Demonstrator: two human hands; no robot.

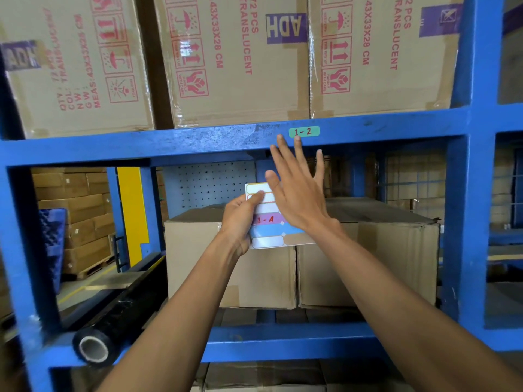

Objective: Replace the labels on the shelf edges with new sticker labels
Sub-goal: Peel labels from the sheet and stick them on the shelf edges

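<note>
Head view, the only one. Taking the green label marked "1-2" as the landmark: sitting flat on the front face of the blue shelf beam, long axis running level along the beam, left to right.

Reaching up just below that label: the right hand, spread flat with nothing in it, palm turned toward the rack, two fingertips lying just under the label's lower edge, apparently touching the beam but not yet on the sticker itself. Clearly the nearer hand.

Waiting well below and to the left of the label: the left hand, gripping the sticker sheet by its left edge, thumb pressed over the upper rows. Showing on the sheet: a purple sticker written "1-A", a blue one under it, blank outlined ones above and below. Partly hiding the sheet's right side: the right wrist.

Judging the next move: lifting the fingertips slightly upward onto the label, then either peeling it off or pressing it down along its length; cannot tell which. Standing behind the sheet, further under the label: closed cardboard boxes.
</note>
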